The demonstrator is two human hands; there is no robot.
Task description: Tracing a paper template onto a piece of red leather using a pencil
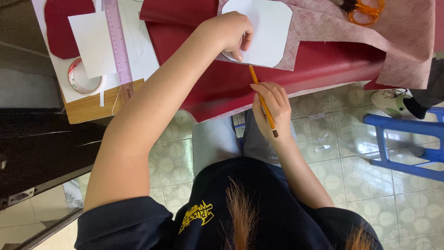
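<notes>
The white card template (261, 30) is pressed flat under the left hand (231, 34). A pencil (262, 99) is gripped in the right hand (273, 109), its tip just below the template's edge, hands apart.

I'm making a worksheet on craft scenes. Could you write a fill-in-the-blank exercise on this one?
1. The right hand holds a ____.
2. The left hand presses down on a white ____ template with rounded corners.
3. The scissors have ____ handles.
4. The roll of tape lies beside a pink ____.

Missing words: pencil; paper; orange; ruler
</notes>
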